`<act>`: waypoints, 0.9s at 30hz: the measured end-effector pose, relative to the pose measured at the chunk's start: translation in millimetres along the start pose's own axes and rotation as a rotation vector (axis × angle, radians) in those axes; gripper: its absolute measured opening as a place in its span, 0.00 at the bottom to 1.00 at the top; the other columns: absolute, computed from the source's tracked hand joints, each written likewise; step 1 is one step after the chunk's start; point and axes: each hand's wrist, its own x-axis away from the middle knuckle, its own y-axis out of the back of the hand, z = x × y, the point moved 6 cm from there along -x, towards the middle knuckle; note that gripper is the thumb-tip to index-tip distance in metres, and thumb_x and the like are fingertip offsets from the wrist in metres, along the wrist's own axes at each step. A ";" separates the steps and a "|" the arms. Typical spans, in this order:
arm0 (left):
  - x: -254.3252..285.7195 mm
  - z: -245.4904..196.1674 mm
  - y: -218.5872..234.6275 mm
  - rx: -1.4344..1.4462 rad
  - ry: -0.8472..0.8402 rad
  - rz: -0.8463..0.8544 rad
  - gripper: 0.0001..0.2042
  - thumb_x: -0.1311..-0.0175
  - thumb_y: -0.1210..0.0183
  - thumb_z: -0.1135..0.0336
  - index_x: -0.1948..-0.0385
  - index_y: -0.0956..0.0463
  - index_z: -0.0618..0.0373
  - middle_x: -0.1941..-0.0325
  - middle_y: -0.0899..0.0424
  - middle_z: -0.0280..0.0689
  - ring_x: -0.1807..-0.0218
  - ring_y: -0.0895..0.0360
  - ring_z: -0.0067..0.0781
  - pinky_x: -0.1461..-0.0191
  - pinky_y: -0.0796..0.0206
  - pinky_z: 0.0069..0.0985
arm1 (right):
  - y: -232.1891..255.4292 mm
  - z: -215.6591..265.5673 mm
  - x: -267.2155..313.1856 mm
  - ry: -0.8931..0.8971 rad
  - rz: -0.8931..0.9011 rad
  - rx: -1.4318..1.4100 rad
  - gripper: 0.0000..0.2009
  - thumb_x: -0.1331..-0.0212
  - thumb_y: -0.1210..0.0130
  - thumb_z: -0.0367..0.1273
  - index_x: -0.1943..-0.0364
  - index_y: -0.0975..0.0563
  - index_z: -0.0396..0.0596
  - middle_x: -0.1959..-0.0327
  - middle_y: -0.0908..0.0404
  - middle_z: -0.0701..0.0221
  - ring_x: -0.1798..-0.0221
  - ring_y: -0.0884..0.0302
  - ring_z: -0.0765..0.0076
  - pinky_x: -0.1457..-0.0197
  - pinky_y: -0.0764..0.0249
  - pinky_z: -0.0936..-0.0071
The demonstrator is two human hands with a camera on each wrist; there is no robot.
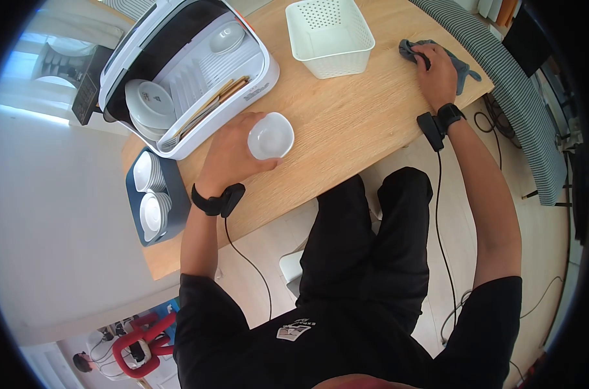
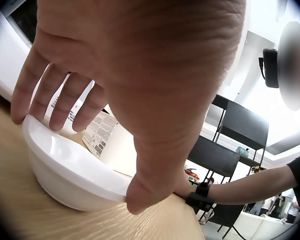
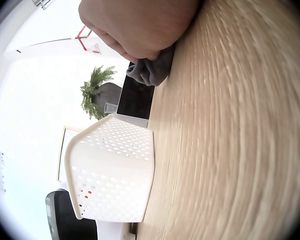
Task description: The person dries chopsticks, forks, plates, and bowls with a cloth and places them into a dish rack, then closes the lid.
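A white bowl (image 1: 271, 136) is upright on the wooden table, held at its rim by the left hand (image 1: 235, 150). In the left wrist view the thumb touches the near side of the bowl (image 2: 72, 175), and the fingers of the left hand (image 2: 110, 85) reach its far rim. At the table's right end the right hand (image 1: 435, 72) grips a grey cloth (image 1: 463, 70) that lies on the tabletop. The right wrist view shows the right hand (image 3: 140, 30) with its fingers curled on the bunched cloth (image 3: 157, 70).
A white dish box (image 1: 266, 72) with plates, a small dish and chopsticks stands at the back left. Beside it, a blue-grey bin (image 1: 173, 223) holds stacked white bowls (image 1: 153, 214). A white perforated basket (image 1: 336, 63) stands at the back, between the hands.
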 end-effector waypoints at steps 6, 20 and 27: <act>1.3 -12.5 -0.3 -0.039 -0.060 -0.002 0.37 0.64 0.24 0.60 0.45 0.24 0.62 0.41 0.20 0.50 0.43 0.22 0.50 0.38 0.30 0.37 | -1.1 -1.5 0.2 0.003 -0.010 0.013 0.08 0.40 0.41 0.27 0.57 0.16 0.51 0.54 0.17 0.72 0.51 0.20 0.59 0.48 0.24 0.67; 6.6 -30.9 14.6 -0.069 -0.102 0.053 0.09 0.46 0.34 0.74 0.62 0.16 0.60 0.63 0.14 0.44 0.60 0.19 0.50 0.52 0.28 0.35 | 1.2 -4.0 -0.4 -0.013 -0.001 -0.003 0.08 0.39 0.42 0.28 0.57 0.16 0.51 0.54 0.17 0.72 0.50 0.20 0.58 0.47 0.24 0.66; -5.1 -38.6 89.8 -0.024 -0.129 -0.233 0.09 0.40 0.35 0.72 0.59 0.16 0.64 0.61 0.13 0.47 0.61 0.16 0.45 0.53 0.26 0.27 | 0.1 -5.1 -0.3 0.003 -0.001 0.016 0.08 0.39 0.42 0.28 0.57 0.16 0.50 0.54 0.17 0.71 0.50 0.20 0.58 0.47 0.24 0.65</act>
